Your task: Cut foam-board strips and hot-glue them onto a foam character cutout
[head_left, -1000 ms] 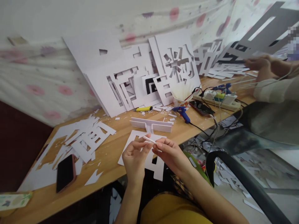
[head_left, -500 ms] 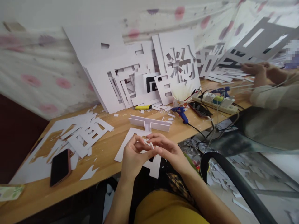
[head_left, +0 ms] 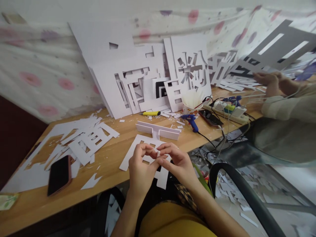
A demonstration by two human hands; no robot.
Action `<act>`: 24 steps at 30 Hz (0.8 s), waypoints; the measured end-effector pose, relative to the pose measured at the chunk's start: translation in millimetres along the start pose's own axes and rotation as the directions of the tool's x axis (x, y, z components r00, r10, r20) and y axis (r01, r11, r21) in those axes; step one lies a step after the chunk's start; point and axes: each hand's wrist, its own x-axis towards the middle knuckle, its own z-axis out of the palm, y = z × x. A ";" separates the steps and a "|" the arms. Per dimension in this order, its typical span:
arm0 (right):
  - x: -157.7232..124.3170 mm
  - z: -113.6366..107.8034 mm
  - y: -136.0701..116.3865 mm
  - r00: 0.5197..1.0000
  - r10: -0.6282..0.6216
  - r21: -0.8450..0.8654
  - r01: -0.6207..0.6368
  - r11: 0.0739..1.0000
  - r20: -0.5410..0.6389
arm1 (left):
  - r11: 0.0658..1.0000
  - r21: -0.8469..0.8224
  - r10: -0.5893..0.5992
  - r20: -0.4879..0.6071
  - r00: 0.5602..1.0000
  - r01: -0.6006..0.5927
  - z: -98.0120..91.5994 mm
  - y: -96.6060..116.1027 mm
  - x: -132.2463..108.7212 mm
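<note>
My left hand (head_left: pixel 142 166) and my right hand (head_left: pixel 178 163) meet over the table's front edge, fingertips closed in a pinch. Between them is a small white foam-board piece (head_left: pixel 158 153), mostly covered by fingers. Beneath the hands lies a white cut-out board (head_left: pixel 130 154) with rectangular openings, partly overhanging the edge. Just behind it, an assembled white foam-board part (head_left: pixel 158 128) stands with a long upright strip and shorter strips in front.
A blue glue gun (head_left: pixel 190 122), yellow utility knife (head_left: pixel 151 113), paper cup (head_left: pixel 191 107) and power strip (head_left: pixel 227 112) sit behind. A phone (head_left: pixel 59 174) and board scraps (head_left: pixel 91 141) lie left. Cut panels (head_left: pixel 98 65) lean on the wall. Another person's hands (head_left: pixel 274 80) work at right.
The small white piece has turned and sits lower between my fingertips. My hands have shifted slightly. The view has moved a little; the other person's board has tilted slightly.
</note>
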 end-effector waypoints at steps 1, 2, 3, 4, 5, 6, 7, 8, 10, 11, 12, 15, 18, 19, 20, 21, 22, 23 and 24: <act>0.7 1.1 2.4 1.000 0.003 0.000 -0.003 1.000 -0.018 | 0.998 0.045 0.033 0.014 0.999 -0.034 -0.4 0.1 0.0; 2.0 1.7 5.2 0.999 0.013 0.016 -0.012 1.000 -0.031 | 0.994 0.088 0.060 0.035 0.998 -0.063 -0.9 0.3 0.4; 3.9 1.8 8.3 0.999 0.029 0.046 -0.027 0.999 -0.040 | 0.988 0.125 0.078 0.064 0.995 -0.086 -1.6 0.4 1.2; 6.5 0.9 11.4 0.998 0.048 0.083 -0.044 0.996 -0.047 | 0.983 0.156 0.086 0.096 0.992 -0.101 -2.3 0.0 2.5; 9.8 -1.3 14.2 0.996 0.067 0.118 -0.060 0.991 -0.058 | 0.978 0.178 0.084 0.130 0.988 -0.107 -3.1 -1.1 4.0; 13.6 -5.2 16.6 0.993 0.080 0.145 -0.068 0.987 -0.081 | 0.976 0.193 0.073 0.164 0.984 -0.104 -3.9 -3.0 5.7; 17.7 -11.1 18.3 0.989 0.084 0.158 -0.064 0.985 -0.121 | 0.976 0.199 0.056 0.193 0.980 -0.094 -4.8 -5.8 7.6; 22.0 -19.4 19.2 0.981 0.076 0.156 -0.048 0.987 -0.176 | 0.978 0.195 0.036 0.214 0.976 -0.079 -5.5 -9.5 9.5; 29.5 -42.9 17.6 0.948 0.023 0.103 0.010 0.995 -0.317 | 0.985 0.167 0.000 0.226 0.974 -0.039 -6.6 -18.9 13.4; 32.0 -57.7 14.9 0.919 -0.018 0.051 0.041 0.998 -0.393 | 0.988 0.156 -0.021 0.217 0.976 -0.013 -6.9 -23.9 15.2; 33.3 -73.7 10.8 0.885 -0.067 -0.017 0.067 0.998 -0.461 | 0.988 0.155 -0.046 0.190 0.981 0.016 -7.1 -28.6 16.9; 29.1 -124.0 -7.6 0.761 -0.248 -0.263 0.105 0.959 -0.600 | 0.977 0.191 -0.116 0.095 0.989 0.096 -8.3 -39.4 21.0; 14.2 -170.4 -26.9 0.649 -0.404 -0.497 0.046 0.866 -0.645 | 0.964 0.231 -0.152 0.078 0.985 0.131 -11.4 -46.1 24.0; 7.7 -184.6 -31.5 0.638 -0.431 -0.574 -0.021 0.819 -0.638 | 0.960 0.243 -0.160 0.079 0.984 0.137 -12.7 -48.3 24.9; 0.8 -198.0 -34.5 0.654 -0.434 -0.646 -0.111 0.755 -0.620 | 0.955 0.255 -0.173 0.074 0.982 0.149 -14.1 -50.7 25.8; -6.2 -210.6 -35.8 0.689 -0.418 -0.716 -0.210 0.666 -0.591 | 0.951 0.264 -0.185 0.063 0.981 0.162 -15.4 -53.4 26.6; -13.0 -222.3 -35.2 0.726 -0.385 -0.770 -0.308 0.559 -0.570 | 0.949 0.263 -0.192 0.054 0.980 0.172 -16.5 -56.3 27.4; -19.2 -232.8 -32.8 0.751 -0.337 -0.796 -0.397 0.457 -0.568 | 0.951 0.254 -0.196 0.049 0.979 0.177 -17.4 -59.2 28.2; -24.8 -242.2 -28.9 0.765 -0.277 -0.800 -0.476 0.367 -0.582 | 0.954 0.239 -0.196 0.047 0.980 0.179 -18.1 -62.0 28.9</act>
